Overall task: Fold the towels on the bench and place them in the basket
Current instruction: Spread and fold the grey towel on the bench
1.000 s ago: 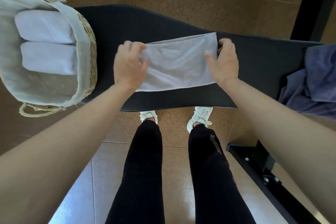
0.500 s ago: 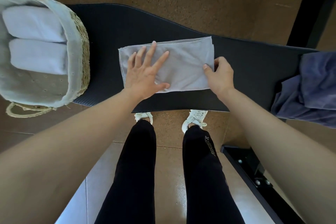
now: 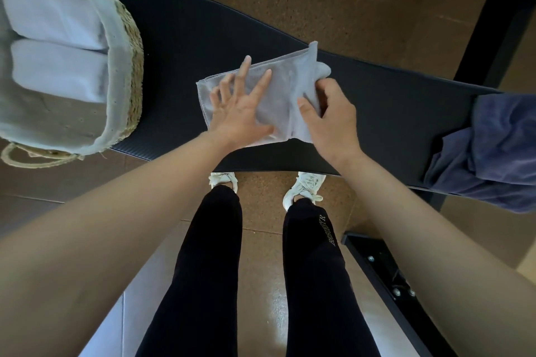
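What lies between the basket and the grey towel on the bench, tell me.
Nothing: only bare black bench between basket and grey towel, shown in the head view.

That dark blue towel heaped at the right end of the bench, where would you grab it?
Probably the dark blue towel by its upper fold lying on the bench, coming from above on its left side. It is crumpled and hangs over the near edge, with no clear corner showing.

The black counter (image 3: 391, 113) carries a basket (image 3: 133, 66) at ten o'clock, a grey towel (image 3: 284, 95) at centre, blue towels (image 3: 499, 148) at three o'clock.
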Available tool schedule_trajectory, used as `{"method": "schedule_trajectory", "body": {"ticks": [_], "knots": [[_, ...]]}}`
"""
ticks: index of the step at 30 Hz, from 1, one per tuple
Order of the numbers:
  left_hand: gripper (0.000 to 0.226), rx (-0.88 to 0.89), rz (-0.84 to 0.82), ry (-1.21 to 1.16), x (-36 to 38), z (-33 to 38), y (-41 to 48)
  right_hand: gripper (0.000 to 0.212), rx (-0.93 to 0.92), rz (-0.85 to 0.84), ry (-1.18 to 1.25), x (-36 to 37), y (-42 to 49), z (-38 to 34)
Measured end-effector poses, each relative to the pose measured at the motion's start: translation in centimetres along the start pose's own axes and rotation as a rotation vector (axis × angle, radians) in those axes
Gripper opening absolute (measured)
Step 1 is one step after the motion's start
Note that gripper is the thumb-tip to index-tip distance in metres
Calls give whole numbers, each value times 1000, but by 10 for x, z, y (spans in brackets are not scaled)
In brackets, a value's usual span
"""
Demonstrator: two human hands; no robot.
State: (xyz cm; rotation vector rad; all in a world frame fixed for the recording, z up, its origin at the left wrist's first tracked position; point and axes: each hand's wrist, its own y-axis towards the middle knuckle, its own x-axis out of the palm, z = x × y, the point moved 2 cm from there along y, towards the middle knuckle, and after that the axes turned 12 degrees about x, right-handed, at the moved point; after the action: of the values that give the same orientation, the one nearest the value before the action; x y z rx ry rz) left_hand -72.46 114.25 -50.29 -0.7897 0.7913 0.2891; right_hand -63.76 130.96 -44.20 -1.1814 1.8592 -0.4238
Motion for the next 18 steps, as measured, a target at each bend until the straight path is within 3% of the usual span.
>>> {"method": "schedule_trajectory", "body": {"ticks": [3, 5, 7, 11, 18], "knots": [[56, -51, 295, -41, -16, -33, -20, 17, -15, -43, -1, 23, -5, -11], [38, -140, 423, -54, -21, -59, -37, 18, -29, -64, -12, 38, -7, -17], [41, -177, 372, -92, -21, -76, -50, 22, -51, -79, -34, 52, -9, -22], [69, -196, 192, -154, -10, -91, -61, 41, -80, -144, -133, 83, -12, -30], [77, -159, 202, -283, -2, -100, -58, 57, -177, -199, -260, 136, -14, -42]]}}
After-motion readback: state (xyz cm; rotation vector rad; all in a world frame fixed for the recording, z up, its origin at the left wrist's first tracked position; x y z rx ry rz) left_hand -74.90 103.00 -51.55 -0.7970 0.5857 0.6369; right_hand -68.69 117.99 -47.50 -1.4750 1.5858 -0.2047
